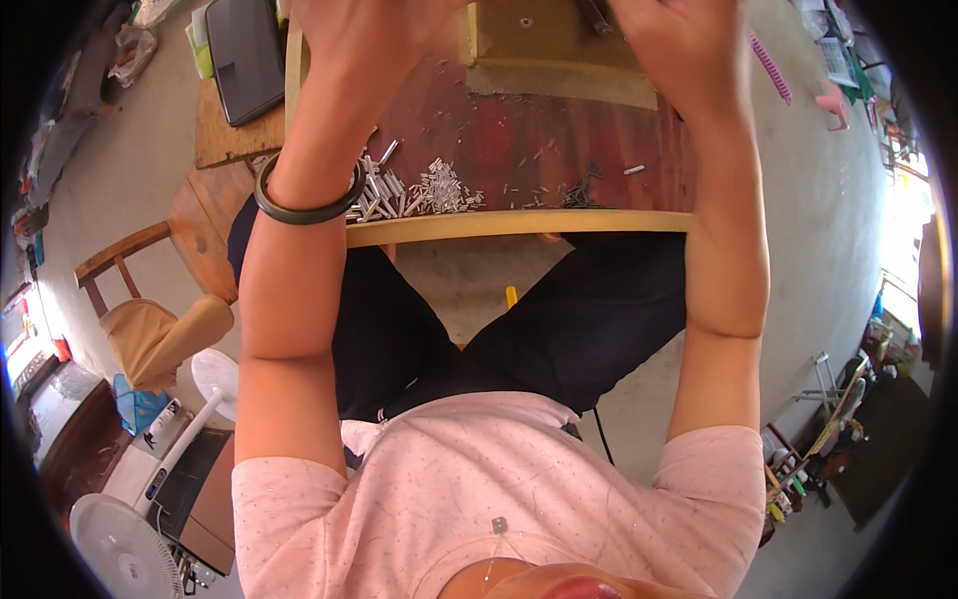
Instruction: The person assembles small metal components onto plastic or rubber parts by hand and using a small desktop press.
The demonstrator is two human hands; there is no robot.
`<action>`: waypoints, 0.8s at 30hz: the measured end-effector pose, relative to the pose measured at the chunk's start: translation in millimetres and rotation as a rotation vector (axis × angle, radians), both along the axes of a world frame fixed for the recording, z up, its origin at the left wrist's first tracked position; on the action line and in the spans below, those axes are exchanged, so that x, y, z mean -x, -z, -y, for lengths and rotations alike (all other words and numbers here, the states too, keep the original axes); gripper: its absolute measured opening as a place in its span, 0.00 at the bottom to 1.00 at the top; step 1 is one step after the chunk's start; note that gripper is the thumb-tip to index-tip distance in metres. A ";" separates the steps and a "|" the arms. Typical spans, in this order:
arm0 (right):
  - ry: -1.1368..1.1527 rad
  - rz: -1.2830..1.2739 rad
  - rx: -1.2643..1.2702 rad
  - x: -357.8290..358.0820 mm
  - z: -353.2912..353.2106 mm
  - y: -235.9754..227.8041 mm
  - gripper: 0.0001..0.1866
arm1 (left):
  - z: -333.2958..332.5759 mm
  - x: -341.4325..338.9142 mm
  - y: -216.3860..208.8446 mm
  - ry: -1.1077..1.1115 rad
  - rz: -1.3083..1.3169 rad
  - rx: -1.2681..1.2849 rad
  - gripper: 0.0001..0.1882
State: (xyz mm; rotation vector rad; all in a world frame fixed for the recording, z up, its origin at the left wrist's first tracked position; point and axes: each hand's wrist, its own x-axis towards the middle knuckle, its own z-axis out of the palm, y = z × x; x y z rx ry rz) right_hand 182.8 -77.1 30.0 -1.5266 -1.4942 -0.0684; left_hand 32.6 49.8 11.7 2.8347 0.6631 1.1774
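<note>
Both my arms reach forward over a reddish-brown work board (pixel 479 130) with a pale wooden rim. My left hand (pixel 374 30) is at the top edge of the view, its fingers cut off by the picture's border. To its right, my right hand (pixel 689 45) is also cut off there, so neither grip shows. Between the hands stands a yellowish-brown boxy fixture (pixel 559 50). Near the front rim, beside my left forearm, lie longer silver metal pins (pixel 379 190) and a heap of short silver pins (pixel 444 188). Small dark pins (pixel 581 193) lie farther right.
A single silver pin (pixel 635 170) lies near the right side of the board. A black tablet-like slab (pixel 244 60) rests on a wooden surface at the left. A wooden chair (pixel 125 245) and a white fan (pixel 125 544) stand left; a pink object (pixel 834 105) is at the right.
</note>
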 end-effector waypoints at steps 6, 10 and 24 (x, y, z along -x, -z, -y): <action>-0.218 0.378 0.356 37.5 67.9 23.0 0.06 | -1.8 -0.5 -0.7 -0.015 -0.027 0.044 0.32; -0.216 0.482 0.515 49.6 81.0 27.2 0.05 | -2.2 -1.7 5.7 -0.004 0.073 -0.067 0.35; -0.358 0.480 0.614 47.1 63.4 41.0 0.06 | -4.5 -5.1 7.8 -0.013 0.062 -0.021 0.40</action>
